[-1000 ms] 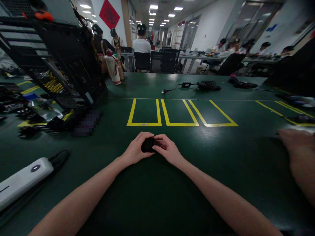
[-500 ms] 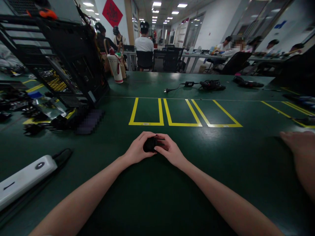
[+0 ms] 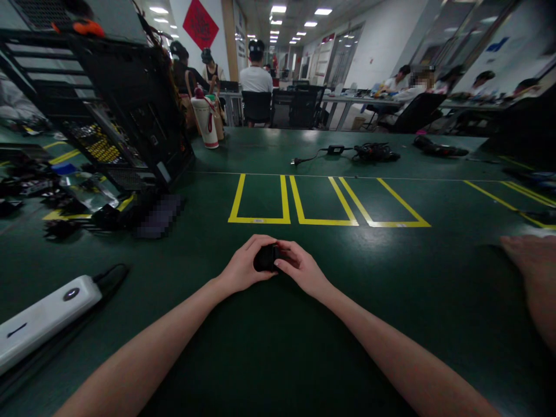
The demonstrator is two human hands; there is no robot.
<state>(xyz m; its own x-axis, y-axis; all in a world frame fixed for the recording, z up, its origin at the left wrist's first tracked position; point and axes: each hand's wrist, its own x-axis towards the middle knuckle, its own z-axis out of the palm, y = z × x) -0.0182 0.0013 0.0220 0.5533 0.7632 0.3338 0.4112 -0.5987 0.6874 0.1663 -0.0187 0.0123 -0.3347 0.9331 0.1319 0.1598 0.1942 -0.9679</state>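
Both my hands meet at the middle of the green table [image 3: 391, 278], just in front of three yellow taped boxes [image 3: 304, 202]. My left hand [image 3: 243, 269] curls around a small black object [image 3: 266, 259] from the left. My right hand [image 3: 299, 268] pinches the same black object from the right with thumb and fingers. The object is mostly hidden by my fingers, so I cannot make out what it is. Both forearms rest low over the table.
A white power strip [image 3: 43, 315] lies at the near left. A black rack [image 3: 108, 104] and loose parts fill the left side. A black adapter with cable [image 3: 360, 152] lies beyond the boxes. Another person's hand [image 3: 534, 260] rests at the right edge. People sit at far tables.
My hands stay closed on the black object with only slight finger shifts. The view has drifted a little, and the other person's hand sits slightly further right.
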